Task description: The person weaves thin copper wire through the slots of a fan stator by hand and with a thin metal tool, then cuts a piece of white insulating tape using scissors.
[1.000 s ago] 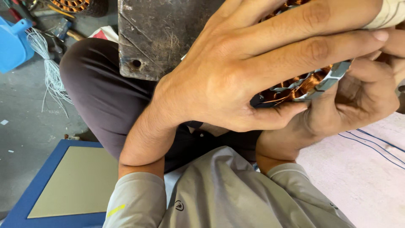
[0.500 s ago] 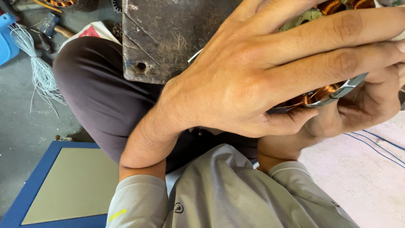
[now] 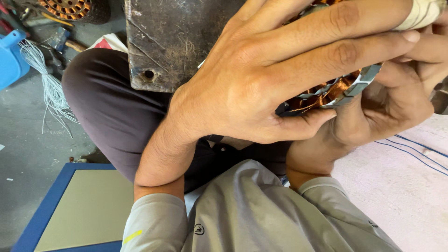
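Note:
My left hand [image 3: 280, 79] lies spread over a motor stator [image 3: 333, 93] with copper windings and grey metal laminations, fingers reaching right and thumb pressed under its lower edge. My right hand [image 3: 387, 107] cups the same stator from beneath on the right. A white wrapped piece [image 3: 422, 13] shows at the tips of my left fingers. Most of the stator is hidden by my hands. It is held close in front of my chest, above my lap.
A dark, scratched metal plate [image 3: 172, 42] with a hole rests by my knee. Another copper-wound stator [image 3: 70, 9] lies top left, near a white wire bundle [image 3: 46, 84] and a blue plastic object [image 3: 11, 60]. A blue-framed board [image 3: 79, 210] lies lower left; blue wires [image 3: 415, 149] cross a pink surface.
Both hands and the stator have shifted slightly up and right in view, and the view has drifted. The grip on the stator is the same.

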